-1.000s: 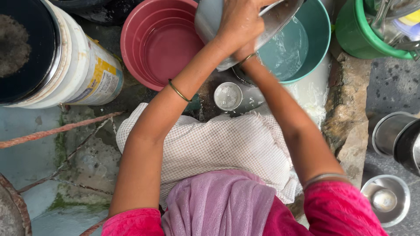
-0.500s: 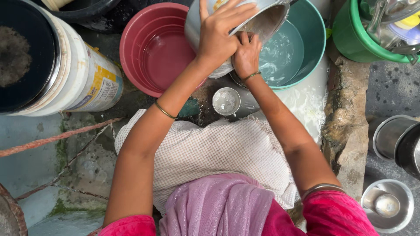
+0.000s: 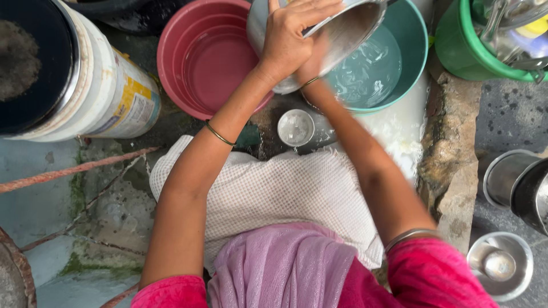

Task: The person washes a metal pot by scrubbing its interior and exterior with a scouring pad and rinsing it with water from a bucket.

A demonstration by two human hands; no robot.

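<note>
At far left a white drum (image 3: 108, 85) stands on the wet, mossy concrete floor (image 3: 51, 194), a pink tub (image 3: 208, 60) beside it. The left hand (image 3: 291, 37) has its fingers clamped over the rim of a tilted steel pot (image 3: 348, 28), held above a teal basin (image 3: 399, 57) of water at the far middle; the right hand (image 3: 311, 65), blurred, seems pressed under the pot, its fingers' state unclear. Washing looks midway: soapy water lies spilled near a small steel cup (image 3: 295, 126). At right, a green bucket (image 3: 456, 45) holds utensils, and steel vessels (image 3: 502, 265) sit on the ground outdoors.
</note>
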